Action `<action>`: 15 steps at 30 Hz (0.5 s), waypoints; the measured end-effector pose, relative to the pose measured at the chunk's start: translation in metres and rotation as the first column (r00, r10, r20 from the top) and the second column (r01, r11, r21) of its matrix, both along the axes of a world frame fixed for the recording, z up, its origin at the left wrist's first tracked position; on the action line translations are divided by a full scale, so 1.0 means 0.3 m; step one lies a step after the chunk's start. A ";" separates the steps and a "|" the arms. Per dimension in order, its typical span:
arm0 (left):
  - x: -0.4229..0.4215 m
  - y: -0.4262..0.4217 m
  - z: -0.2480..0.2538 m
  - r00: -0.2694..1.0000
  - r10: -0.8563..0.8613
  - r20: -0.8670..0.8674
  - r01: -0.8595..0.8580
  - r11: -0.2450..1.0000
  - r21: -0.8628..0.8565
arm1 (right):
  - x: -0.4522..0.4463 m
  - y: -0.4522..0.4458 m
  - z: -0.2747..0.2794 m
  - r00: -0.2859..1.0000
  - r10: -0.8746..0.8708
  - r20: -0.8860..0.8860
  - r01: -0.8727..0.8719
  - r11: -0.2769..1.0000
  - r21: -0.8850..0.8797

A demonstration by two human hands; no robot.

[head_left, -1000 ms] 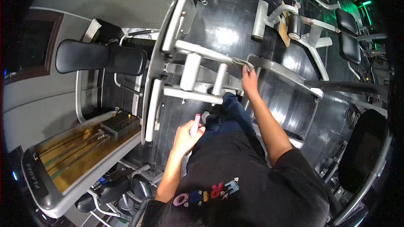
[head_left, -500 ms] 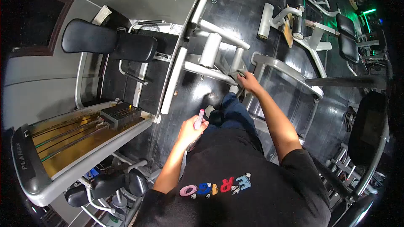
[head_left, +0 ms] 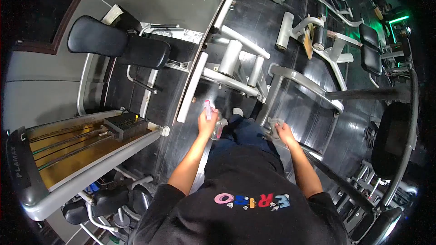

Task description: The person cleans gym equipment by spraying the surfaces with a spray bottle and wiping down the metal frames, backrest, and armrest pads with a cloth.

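Observation:
My left hand [head_left: 206, 124] is wrapped round a spray bottle [head_left: 218, 130] with a pink-and-white head and a clear body, in front of my left leg. Between the fingers of my right hand [head_left: 285, 134] hangs a crumpled grey cloth [head_left: 274, 126], held in the air to the right of my legs. Ahead of both hands stands the white metal frame [head_left: 229, 80] of a gym machine, with a thick silver upright [head_left: 230, 57] on it. Neither hand touches the frame.
At left is a weight-stack machine [head_left: 95, 149] with a black padded seat [head_left: 97, 36] behind it. A curved grey bar [head_left: 304, 80] rises ahead on the right. More benches [head_left: 370, 47] stand farther right, and black flooring [head_left: 254, 11] runs between the machines.
My right hand has drawn back from the white frame toward my body, with the cloth in it. My left hand has moved slightly forward, and more of the bottle now shows.

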State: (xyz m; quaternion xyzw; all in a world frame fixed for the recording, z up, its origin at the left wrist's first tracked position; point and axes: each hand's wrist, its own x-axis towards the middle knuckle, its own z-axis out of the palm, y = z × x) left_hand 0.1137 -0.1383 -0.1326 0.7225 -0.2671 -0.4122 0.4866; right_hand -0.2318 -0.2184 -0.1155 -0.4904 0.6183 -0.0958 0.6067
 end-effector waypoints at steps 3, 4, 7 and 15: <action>0.015 -0.030 -0.027 0.997 -0.006 0.072 0.002 0.998 0.057 | -0.023 0.029 -0.153 0.971 0.191 -0.146 -0.209 0.971 -0.114; 0.020 -0.030 -0.044 0.993 -0.035 0.113 0.025 0.996 0.086 | 0.011 0.023 -0.129 0.969 0.201 -0.141 -0.217 0.971 -0.103; 0.010 -0.021 0.006 0.993 -0.056 0.101 0.046 0.994 0.100 | 0.123 -0.020 -0.099 0.883 0.414 -0.222 -0.438 0.896 -0.072; 0.038 0.009 0.022 0.944 -0.199 0.263 0.164 0.975 0.149 | 0.314 0.010 -0.189 0.983 0.182 0.009 -0.180 0.977 -0.117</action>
